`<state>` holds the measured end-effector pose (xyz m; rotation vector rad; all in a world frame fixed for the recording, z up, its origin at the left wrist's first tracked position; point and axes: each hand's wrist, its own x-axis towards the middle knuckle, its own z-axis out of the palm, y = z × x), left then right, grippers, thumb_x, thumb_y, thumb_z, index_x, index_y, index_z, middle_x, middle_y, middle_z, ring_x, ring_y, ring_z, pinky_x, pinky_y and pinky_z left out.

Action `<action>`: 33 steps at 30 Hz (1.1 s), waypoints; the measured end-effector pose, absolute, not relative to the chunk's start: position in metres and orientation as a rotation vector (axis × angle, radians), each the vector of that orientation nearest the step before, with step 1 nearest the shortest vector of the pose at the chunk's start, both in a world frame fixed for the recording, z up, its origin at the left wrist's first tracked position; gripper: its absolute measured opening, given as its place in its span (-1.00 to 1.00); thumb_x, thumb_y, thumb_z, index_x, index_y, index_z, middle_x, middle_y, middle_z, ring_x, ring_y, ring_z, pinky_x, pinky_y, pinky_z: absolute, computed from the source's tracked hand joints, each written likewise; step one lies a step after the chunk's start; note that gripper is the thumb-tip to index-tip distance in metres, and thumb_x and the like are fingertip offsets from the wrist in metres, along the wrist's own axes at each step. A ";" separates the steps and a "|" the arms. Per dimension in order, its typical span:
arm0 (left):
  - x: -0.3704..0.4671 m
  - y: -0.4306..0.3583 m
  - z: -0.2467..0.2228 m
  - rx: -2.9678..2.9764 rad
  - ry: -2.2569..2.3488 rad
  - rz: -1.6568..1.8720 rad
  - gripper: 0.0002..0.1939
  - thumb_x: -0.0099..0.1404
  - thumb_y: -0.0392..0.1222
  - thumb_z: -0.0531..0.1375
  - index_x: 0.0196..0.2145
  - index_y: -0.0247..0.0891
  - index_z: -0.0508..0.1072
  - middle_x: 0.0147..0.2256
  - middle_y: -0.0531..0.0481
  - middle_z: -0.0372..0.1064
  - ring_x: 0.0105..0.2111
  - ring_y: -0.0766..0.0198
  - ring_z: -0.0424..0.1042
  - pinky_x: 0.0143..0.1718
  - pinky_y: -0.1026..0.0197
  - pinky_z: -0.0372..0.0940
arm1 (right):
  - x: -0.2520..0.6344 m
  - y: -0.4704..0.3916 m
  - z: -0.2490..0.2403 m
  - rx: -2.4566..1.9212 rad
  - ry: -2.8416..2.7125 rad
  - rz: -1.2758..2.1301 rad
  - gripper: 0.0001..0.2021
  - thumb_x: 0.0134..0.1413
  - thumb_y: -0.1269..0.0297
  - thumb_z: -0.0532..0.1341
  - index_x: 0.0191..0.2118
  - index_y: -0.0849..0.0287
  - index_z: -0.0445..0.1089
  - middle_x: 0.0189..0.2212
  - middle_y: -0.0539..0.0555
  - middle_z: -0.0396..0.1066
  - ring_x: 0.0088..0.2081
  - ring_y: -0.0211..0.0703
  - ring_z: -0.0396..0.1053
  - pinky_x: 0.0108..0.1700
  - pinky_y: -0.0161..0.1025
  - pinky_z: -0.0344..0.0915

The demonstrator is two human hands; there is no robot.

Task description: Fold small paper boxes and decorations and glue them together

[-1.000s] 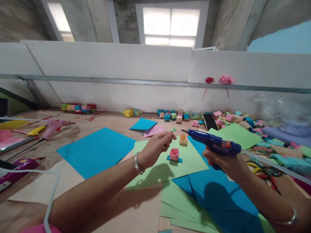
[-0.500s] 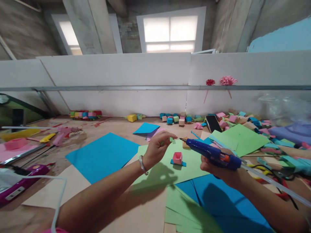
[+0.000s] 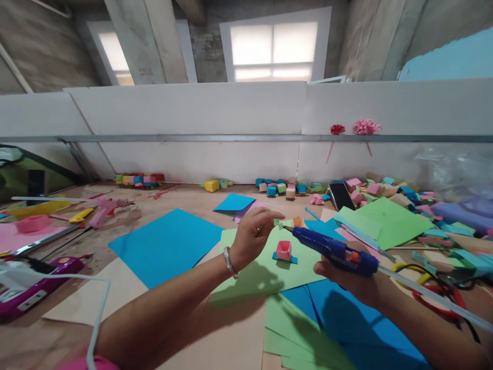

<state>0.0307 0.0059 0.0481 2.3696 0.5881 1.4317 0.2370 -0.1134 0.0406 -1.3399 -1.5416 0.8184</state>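
Observation:
My left hand (image 3: 254, 234) pinches a small piece of green paper (image 3: 278, 223) between thumb and fingertips, above the light green sheet. A blue hot glue gun (image 3: 335, 249) is gripped in my right hand (image 3: 346, 277), its nozzle pointing left. The nozzle tip is at the green paper piece; whether they touch I cannot tell. Below them, a small open pink paper box (image 3: 284, 250) sits on a blue paper strip (image 3: 290, 259), on the light green sheet (image 3: 250, 282). Just behind the glue gun's nozzle is a small orange paper box (image 3: 298, 222).
Blue sheets (image 3: 165, 246) and more coloured paper cover the table. Small paper cubes (image 3: 277, 187) line the back wall, near a phone (image 3: 341, 196). Red-handled scissors (image 3: 439, 303) lie at right. A pink glue gun (image 3: 103, 210) and a purple power strip (image 3: 46, 288) are at left.
The glue gun's nozzle has dropped slightly and come left, closer to the green paper piece. My left hand keeps its pinch. The whole view has shifted a little.

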 end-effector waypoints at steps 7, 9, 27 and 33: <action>0.030 0.004 0.049 2.376 0.582 1.433 -0.77 0.36 -0.27 0.05 -0.20 -0.20 0.52 -0.28 -0.08 0.46 -0.25 0.23 0.39 -0.21 0.20 0.26 | 0.241 -0.111 0.036 -1.395 -1.542 0.859 -0.54 -0.14 -0.08 0.34 -0.66 0.09 0.13 -0.71 -0.08 0.08 -0.63 -0.30 0.02 -0.59 -0.27 -0.05; 0.030 0.004 0.049 2.383 0.585 1.436 -0.76 0.36 -0.28 0.05 -0.20 -0.21 0.52 -0.28 -0.08 0.46 -0.25 0.23 0.38 -0.22 0.20 0.25 | 0.240 -0.111 0.036 -1.404 -1.533 0.841 -0.53 -0.15 -0.09 0.34 -0.66 0.10 0.13 -0.71 -0.08 0.08 -0.63 -0.30 0.03 -0.59 -0.27 -0.03; 0.031 0.005 0.048 2.397 0.597 1.439 -0.76 0.35 -0.30 0.05 -0.21 -0.21 0.52 -0.28 -0.08 0.46 -0.24 0.23 0.39 -0.21 0.20 0.26 | 0.242 -0.105 0.028 -1.397 -1.581 0.800 -0.59 -0.12 -0.04 0.33 -0.67 0.09 0.20 -0.72 -0.06 0.15 -0.63 -0.28 0.06 -0.60 -0.27 -0.02; 0.031 0.003 0.048 2.413 0.595 1.423 -0.77 0.35 -0.29 0.05 -0.22 -0.21 0.52 -0.30 -0.08 0.45 -0.28 0.24 0.39 -0.25 0.21 0.26 | 0.240 -0.107 0.031 -1.417 -1.588 0.801 -0.55 -0.13 -0.06 0.33 -0.68 0.10 0.14 -0.72 -0.05 0.12 -0.63 -0.28 0.02 -0.60 -0.26 -0.03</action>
